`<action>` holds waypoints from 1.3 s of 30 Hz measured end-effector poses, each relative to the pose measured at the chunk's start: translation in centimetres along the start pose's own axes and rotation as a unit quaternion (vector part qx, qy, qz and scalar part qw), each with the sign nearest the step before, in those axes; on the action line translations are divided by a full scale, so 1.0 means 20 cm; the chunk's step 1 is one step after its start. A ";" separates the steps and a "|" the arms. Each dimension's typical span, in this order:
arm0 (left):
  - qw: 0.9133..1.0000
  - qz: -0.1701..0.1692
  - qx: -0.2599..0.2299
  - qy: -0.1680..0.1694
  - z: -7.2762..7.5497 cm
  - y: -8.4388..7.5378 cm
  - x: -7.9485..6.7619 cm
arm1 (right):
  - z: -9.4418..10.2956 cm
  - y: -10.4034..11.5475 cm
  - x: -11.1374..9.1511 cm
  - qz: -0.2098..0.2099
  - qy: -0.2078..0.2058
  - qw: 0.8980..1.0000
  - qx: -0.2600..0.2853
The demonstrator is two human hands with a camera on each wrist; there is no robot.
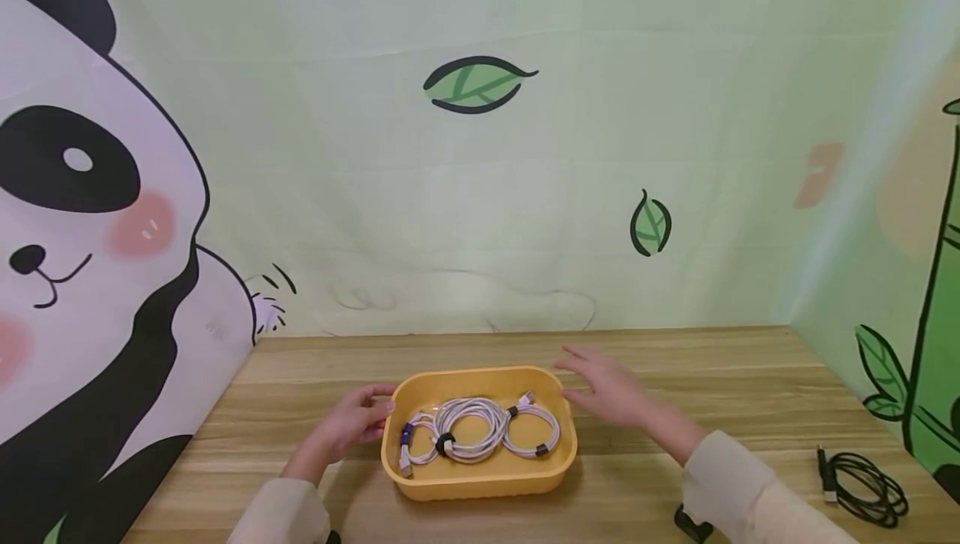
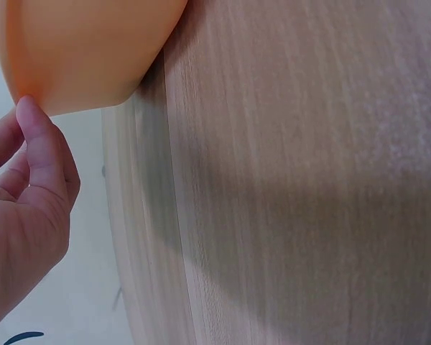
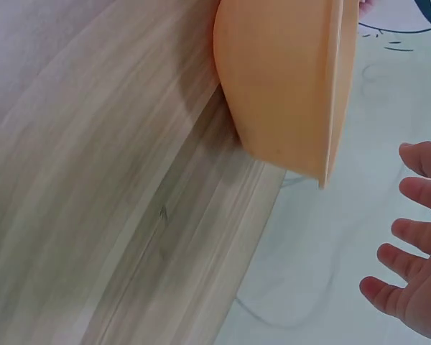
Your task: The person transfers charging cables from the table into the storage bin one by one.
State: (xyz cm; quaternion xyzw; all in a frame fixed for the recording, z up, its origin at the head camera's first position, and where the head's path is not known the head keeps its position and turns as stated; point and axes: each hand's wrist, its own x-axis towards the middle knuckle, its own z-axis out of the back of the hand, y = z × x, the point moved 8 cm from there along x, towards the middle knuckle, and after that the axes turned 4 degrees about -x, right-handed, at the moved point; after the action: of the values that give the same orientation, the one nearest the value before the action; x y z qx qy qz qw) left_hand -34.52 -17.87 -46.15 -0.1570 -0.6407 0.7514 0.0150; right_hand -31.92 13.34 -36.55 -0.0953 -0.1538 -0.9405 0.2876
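Observation:
A yellow plastic bin (image 1: 480,490) stands on the wooden table, holding several coiled white cables. The biggest coil (image 1: 471,430) lies in the middle with a black tie. A smaller coil (image 1: 531,431) with black ties lies to its right, and another cable (image 1: 420,439) with a dark blue tie to its left. My left hand (image 1: 358,421) pinches the bin's left rim; its thumb (image 2: 39,136) lies against the outer wall. At the right back corner, my right hand (image 1: 609,386) is spread beside the bin. In the right wrist view its fingers (image 3: 413,233) are apart from the wall and hold nothing.
A coiled black cable (image 1: 866,486) lies on the table (image 1: 735,394) at the right. Behind the table hangs a pale green backdrop (image 1: 360,169) with a panda and leaves. A small black object (image 1: 692,523) shows under the right sleeve.

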 end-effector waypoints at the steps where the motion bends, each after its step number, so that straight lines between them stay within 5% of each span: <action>1: 1.000 0.001 0.000 -0.001 0.00 0.00 0.00 | 0.00 -0.01 0.00 -0.006 0.000 1.000 0.002; 39: 1.000 0.007 0.004 -0.004 0.01 0.02 0.01 | 0.19 -0.38 -0.14 -0.100 0.033 0.993 0.052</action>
State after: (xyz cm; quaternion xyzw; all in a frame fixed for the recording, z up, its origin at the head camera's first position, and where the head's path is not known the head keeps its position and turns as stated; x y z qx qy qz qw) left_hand -34.69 -18.07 -46.49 -0.1582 -0.6366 0.7547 0.0082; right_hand -33.66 22.14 -35.45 -0.0332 -0.2020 -0.9579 0.2014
